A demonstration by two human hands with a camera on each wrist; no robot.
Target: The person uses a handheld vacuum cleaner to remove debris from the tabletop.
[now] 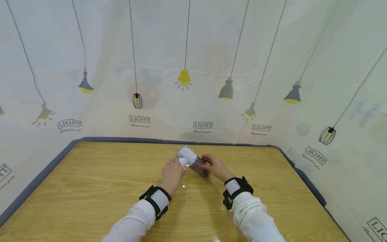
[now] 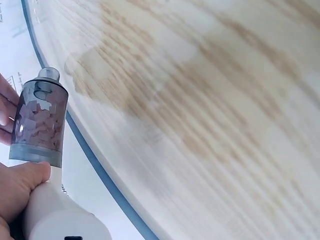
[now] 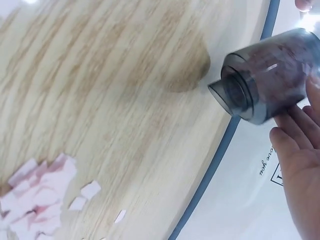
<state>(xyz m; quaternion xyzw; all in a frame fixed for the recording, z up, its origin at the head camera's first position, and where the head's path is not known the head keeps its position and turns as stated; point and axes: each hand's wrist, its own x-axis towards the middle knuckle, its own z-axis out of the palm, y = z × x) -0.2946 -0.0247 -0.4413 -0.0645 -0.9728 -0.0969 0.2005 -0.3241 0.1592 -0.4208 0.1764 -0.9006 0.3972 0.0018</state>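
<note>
A white handheld vacuum cleaner (image 1: 186, 155) with a smoky see-through dust cup (image 3: 277, 75) is held above the far part of the table. Scraps of paper show inside the cup in the left wrist view. My left hand (image 1: 173, 174) grips the white body, its thumb lying near the cup's base. At the cup's side is my right hand (image 1: 217, 167), thumb and fingers placed around it. The short nozzle (image 3: 230, 95) points away from the white body. A heap of pale pink paper scraps (image 3: 37, 197) lies on the table in the right wrist view.
The wood-grain table (image 1: 99, 188) has a blue-grey edge strip (image 1: 127, 139). Behind it hangs a pale sheet (image 1: 163, 40) printed with lamps. A few loose paper scraps (image 3: 90, 190) lie beside the heap. Both wrists wear black and white straps (image 1: 159, 199).
</note>
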